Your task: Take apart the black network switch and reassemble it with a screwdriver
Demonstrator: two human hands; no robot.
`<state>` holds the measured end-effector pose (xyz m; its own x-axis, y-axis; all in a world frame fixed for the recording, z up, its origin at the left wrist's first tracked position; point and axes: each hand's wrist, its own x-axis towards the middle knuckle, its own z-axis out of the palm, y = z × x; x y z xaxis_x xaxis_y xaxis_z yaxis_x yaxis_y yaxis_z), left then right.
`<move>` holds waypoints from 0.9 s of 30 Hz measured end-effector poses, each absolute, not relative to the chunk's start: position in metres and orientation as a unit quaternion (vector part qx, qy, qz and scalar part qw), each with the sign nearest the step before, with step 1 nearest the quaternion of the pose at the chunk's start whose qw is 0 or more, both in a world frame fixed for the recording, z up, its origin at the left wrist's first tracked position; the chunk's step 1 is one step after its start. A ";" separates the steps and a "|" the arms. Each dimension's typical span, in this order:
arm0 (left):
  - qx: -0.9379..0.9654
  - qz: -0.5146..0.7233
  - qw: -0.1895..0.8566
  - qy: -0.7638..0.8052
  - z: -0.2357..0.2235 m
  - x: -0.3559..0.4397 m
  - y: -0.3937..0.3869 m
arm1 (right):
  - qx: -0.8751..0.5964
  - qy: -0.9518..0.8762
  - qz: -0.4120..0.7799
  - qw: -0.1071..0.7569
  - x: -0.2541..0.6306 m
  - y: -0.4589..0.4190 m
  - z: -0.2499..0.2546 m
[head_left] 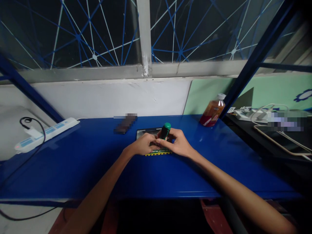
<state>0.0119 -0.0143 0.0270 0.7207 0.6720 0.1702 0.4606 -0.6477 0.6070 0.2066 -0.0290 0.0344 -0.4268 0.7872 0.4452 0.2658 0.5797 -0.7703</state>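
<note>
Screwdriver-like handle point(166, 130), green-capped: above the flat case point(158, 154), long axis near upright, lower end hidden by fingers. Right hand point(181, 143) nearer the handle, over the case's right side; its grip appears closed around the handle. Left hand point(143, 144) over the case's left side, fingertips meeting the right's; its grip state not discernible. Case on blue bench point(117, 162).

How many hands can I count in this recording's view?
2. The left hand and the right hand are close together, with a green-topped handle upright between them, over the blue table. Some fingers are hidden.
</note>
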 end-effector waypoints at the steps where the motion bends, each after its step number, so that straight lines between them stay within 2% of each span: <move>1: 0.886 0.190 0.277 0.320 0.028 0.012 -0.015 | -0.326 -0.784 0.329 0.414 0.207 -0.029 0.036; 5: 0.886 0.184 0.284 0.318 0.029 0.012 -0.015 | -0.319 -0.774 0.377 0.396 0.209 -0.030 0.039; 9: 0.891 0.182 0.256 0.328 0.027 0.011 -0.014 | -0.340 -0.781 0.348 0.392 0.208 -0.029 0.039; 15: 0.895 0.187 0.243 0.324 0.026 0.011 -0.013 | -0.354 -0.776 0.294 0.431 0.204 -0.028 0.033; 23: 0.873 0.216 0.274 0.341 0.035 0.011 -0.017 | -0.358 -0.690 0.376 0.504 0.208 -0.020 0.033; 27: 0.856 0.263 0.252 0.367 0.038 0.011 -0.017 | -0.387 -0.646 0.352 0.556 0.219 -0.012 0.044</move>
<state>0.0109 -0.0172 0.0383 0.5927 0.7606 0.2649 0.4959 -0.6038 0.6241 0.2187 -0.0118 0.0438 -0.0817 0.8912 0.4461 0.1077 0.4529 -0.8850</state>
